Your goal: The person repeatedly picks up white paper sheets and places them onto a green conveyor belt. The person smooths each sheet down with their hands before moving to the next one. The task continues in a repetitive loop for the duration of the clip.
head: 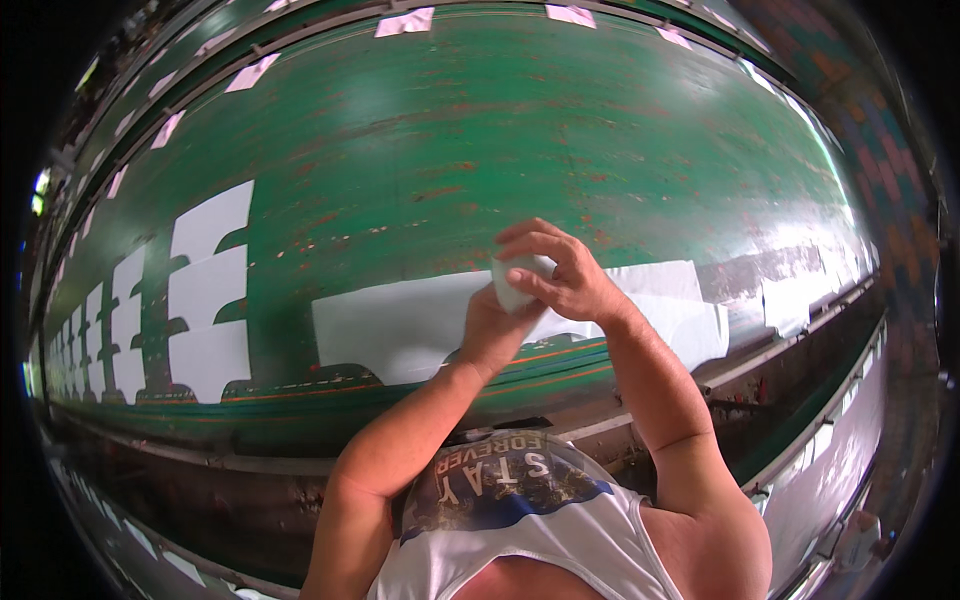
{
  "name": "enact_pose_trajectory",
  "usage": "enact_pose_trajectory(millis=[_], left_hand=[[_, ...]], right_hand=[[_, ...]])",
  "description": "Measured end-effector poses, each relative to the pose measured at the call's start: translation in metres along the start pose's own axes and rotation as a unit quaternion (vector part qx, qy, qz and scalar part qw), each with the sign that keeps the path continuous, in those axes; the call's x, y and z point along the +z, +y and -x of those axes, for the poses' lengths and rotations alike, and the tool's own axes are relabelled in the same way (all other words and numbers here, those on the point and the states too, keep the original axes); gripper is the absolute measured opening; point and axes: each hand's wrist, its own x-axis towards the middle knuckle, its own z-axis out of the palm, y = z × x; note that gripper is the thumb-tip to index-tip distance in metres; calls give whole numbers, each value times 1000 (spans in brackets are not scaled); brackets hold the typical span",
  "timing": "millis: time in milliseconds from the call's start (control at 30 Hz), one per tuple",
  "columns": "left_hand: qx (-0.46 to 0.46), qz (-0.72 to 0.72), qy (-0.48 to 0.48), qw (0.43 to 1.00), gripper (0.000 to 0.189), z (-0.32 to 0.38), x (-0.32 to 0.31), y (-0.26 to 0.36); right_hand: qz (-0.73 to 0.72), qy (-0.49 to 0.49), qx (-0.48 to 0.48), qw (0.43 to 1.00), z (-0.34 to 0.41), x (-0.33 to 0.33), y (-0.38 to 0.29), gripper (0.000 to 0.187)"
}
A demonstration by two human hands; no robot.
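Above the green tabletop, my left hand [491,326] grips a small whitish object [511,285] from below. My right hand [562,274] curls around the same object, its thumb laid against the near face. Exactly what the object is cannot be told, since fingers cover much of it. Under both hands a large white cut fabric panel [390,322] lies flat on the table [420,165]. More white cloth [660,281] overlaps it at the right, partly hidden behind my right forearm.
White fabric cut-outs [210,285] lie in rows at the left. Pale pieces [405,22] line the far edge, beside a metal rail [300,34]. Another white piece [786,304] sits at the near right edge. A second long table [817,465] stands behind me.
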Motion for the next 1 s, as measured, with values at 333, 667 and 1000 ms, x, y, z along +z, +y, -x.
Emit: enact_pose_trajectory(millis=[333,667,1000], left_hand=[[154,238,101,954,28,75,-206,42],[106,-213,357,903,11,39,-305,5],[145,-197,81,966,13,20,-287,76]], right_hand=[[11,-261,160,952,4,32,22,40],[-156,22,280,947,-45,86,92,33],[96,-97,46,990,-72,106,60,71]])
